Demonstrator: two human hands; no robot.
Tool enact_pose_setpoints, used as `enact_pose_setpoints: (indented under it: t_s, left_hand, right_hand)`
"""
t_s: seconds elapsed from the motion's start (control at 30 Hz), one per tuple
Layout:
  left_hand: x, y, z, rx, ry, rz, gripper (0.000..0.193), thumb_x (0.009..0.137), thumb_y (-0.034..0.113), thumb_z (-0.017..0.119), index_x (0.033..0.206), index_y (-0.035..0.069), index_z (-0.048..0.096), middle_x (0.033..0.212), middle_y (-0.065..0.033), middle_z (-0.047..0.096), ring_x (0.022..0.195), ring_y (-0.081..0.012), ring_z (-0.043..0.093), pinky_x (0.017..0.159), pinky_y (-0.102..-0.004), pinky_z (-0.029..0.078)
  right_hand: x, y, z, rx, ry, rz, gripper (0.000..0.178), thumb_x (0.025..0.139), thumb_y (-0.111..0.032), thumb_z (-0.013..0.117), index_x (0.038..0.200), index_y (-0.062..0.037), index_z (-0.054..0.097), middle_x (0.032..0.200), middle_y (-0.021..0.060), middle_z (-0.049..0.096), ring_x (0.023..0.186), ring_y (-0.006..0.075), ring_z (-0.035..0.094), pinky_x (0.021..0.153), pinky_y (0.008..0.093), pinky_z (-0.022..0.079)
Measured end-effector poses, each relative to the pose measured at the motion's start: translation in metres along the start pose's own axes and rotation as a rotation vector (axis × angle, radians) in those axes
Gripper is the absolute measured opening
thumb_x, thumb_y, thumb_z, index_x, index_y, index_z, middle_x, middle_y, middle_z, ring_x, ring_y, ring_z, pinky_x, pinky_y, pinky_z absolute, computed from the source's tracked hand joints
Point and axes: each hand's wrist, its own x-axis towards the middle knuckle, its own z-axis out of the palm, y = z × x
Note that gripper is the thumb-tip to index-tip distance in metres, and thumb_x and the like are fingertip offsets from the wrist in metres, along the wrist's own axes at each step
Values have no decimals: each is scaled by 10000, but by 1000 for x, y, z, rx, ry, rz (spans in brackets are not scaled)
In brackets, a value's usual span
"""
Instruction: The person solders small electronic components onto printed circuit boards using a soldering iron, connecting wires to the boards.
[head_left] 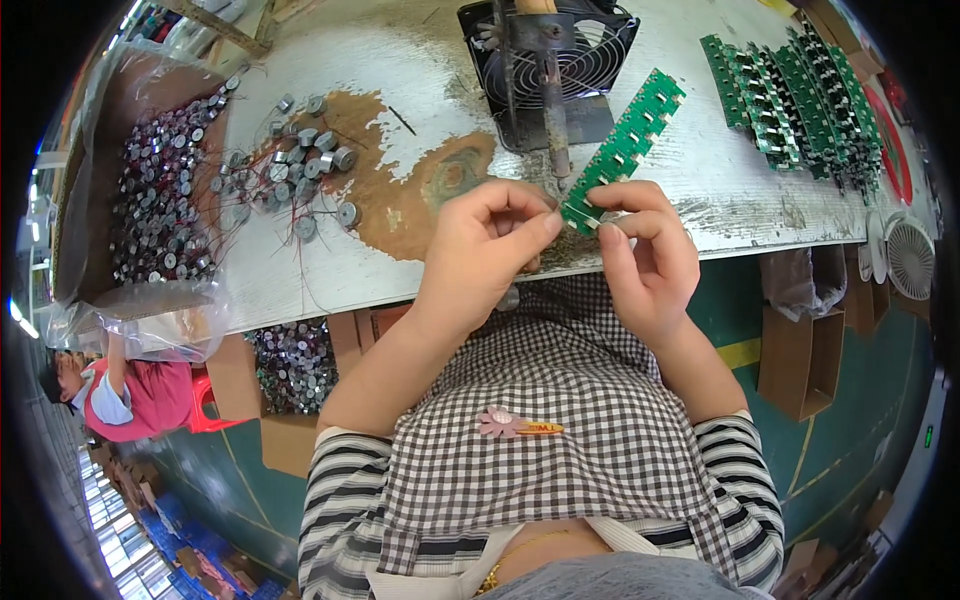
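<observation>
The right hand [655,250] pinched the lower end of a green board [630,135] between thumb and fingers. The left hand [480,245] was curled, thumb and forefinger brought together beside the board's lower left edge; whether they gripped anything could not be told. The board slanted up and to the right above the table's [700,205] near edge, its lower end near the tip of an upright metal rod [552,110]. Behind the rod stood a black fan [590,65]. To the left, loose metal cylinders [295,165] with thin red wires lay on the table, partly over a brown worn patch [400,225]; beyond them, a plastic-lined carton [75,210] held many more. At the far right lay rows of similar boards [795,100]. Below the table's left end, a person in pink [150,400] was partly visible.
</observation>
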Motion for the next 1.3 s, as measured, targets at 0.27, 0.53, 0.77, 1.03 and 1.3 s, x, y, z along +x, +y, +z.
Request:
enact_pose_setpoints:
  t_s: [0.27,0.53,0.77,1.03,1.3]
  left_hand:
    - [5,2,7,-83,31,-9,92,800,28,651,803,-28,578,827,-57,607,574,-50,509,496,-185,404]
    - [7,5,8,-54,79,25,68,795,2,640,807,-27,580,886,-67,618,613,-42,521,525,-179,420]
    - [0,-3,5,-55,52,28,69,797,-3,637,807,-29,574,923,-75,614,645,-42,531,555,-181,433]
    - [1,3,6,59,70,87,71,811,24,640,820,-12,579,796,-28,609,611,-31,524,512,-178,417]
    - [12,3,5,121,78,135,82,802,31,654,816,-11,586,754,-8,603,643,-27,532,559,-176,425]
  right_hand:
    - [5,1,-2,-42,-24,-65,124,751,74,617,785,14,514,947,198,632,794,264,605,680,314,486]
    - [10,-1,0,-97,-15,-96,151,724,73,641,775,10,514,955,198,629,819,280,605,700,334,488]
    - [-1,-2,-1,-71,-36,-53,155,723,70,641,774,6,510,958,194,628,822,285,603,693,343,485]
    - [1,-4,1,-63,-20,-70,140,745,72,638,782,10,518,915,184,636,779,277,610,663,332,487]
    - [12,2,5,-104,-2,-97,134,744,73,639,786,12,527,904,180,634,776,272,609,665,323,488]
